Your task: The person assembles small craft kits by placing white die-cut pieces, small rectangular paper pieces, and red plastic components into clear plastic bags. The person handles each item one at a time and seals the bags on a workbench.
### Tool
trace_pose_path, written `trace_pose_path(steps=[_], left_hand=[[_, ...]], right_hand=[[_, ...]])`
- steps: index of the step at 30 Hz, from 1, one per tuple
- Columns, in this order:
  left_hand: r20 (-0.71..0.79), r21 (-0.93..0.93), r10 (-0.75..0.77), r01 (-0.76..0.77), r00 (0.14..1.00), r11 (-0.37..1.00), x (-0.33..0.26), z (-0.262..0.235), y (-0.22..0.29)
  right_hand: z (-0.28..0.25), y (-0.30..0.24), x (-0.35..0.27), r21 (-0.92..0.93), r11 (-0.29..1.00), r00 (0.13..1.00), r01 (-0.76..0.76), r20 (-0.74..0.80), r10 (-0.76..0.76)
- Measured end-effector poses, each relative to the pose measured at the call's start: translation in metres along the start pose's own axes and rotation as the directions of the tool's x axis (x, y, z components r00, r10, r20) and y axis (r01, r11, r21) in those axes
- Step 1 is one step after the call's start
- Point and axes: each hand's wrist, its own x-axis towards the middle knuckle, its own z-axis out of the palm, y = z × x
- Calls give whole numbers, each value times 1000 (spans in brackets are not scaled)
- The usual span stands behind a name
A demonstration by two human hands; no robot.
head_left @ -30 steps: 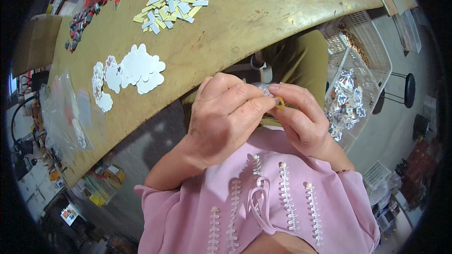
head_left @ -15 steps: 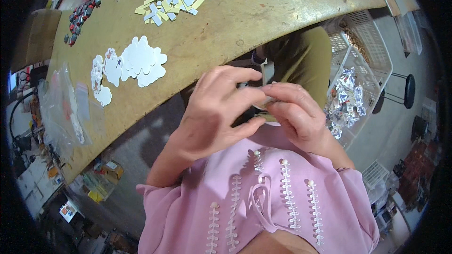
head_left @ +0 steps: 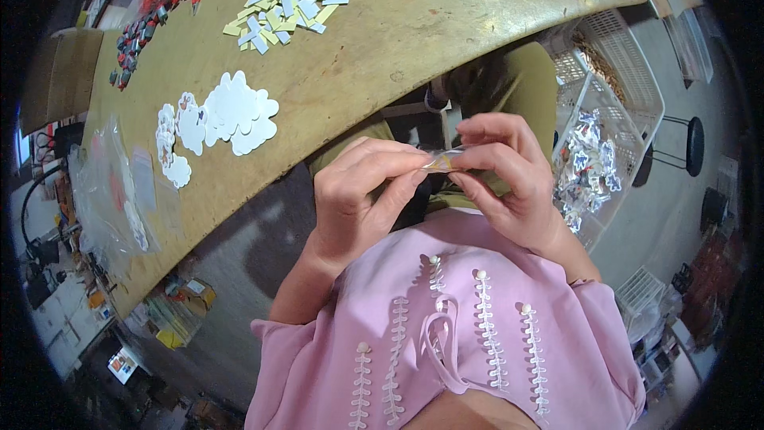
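Note:
Above my lap, both hands pinch a small clear plastic bag (head_left: 440, 162) with something yellow and white showing in it. My left hand (head_left: 356, 197) holds its left end between thumb and forefinger. At the other end, my right hand (head_left: 509, 175) grips it with thumb and forefinger, the other fingers loosely curled. Fingertips partly hide the bag, and its contents are too small to make out. White cloud-shaped cutouts (head_left: 239, 111) lie in an overlapping spread on the table (head_left: 358, 56), beyond my left hand. Farther back is a pile of pale yellow and white strips (head_left: 290, 4).
Red and dark small parts (head_left: 143, 36) lie at the table's far left. Flat plastic bags (head_left: 111, 191) rest by its left edge. At my right stands a white plastic basket (head_left: 637, 72); printed cutouts (head_left: 587, 163) fill a container there. A black stool (head_left: 694, 147) stands beyond.
My left hand has turned and lowered, and its fingers have closed on the bag's left end. The bag now shows flat between both hands. The right hand's upper fingers have lifted slightly.

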Motion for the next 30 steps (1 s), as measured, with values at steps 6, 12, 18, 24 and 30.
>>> trace_pose_path(steps=[6, 12, 18, 24, 30], left_hand=[[-52, -46, 29, -31, 998, 998, -2, 12, -1], [65, -201, -142, 153, 988, 968, -3, 13, -2], [75, -257, -66, 84, 995, 963, -5, 17, -14], [57, -660, -333, 286, 941, 695, -15, 21, -12], [47, -742, -372, 282, 927, 608, -21, 27, -10]], right_hand=[[2, 9, 7, 84, 993, 975, -82, 215, 62], [-7, 12, 13, -109, 994, 945, -17, 323, 52], [-12, 10, 12, -50, 997, 948, -56, 310, 69], [-17, -2, 8, 259, 913, 948, -316, 62, 311], [-6, 20, -3, 578, 662, 871, -477, 208, 445]])
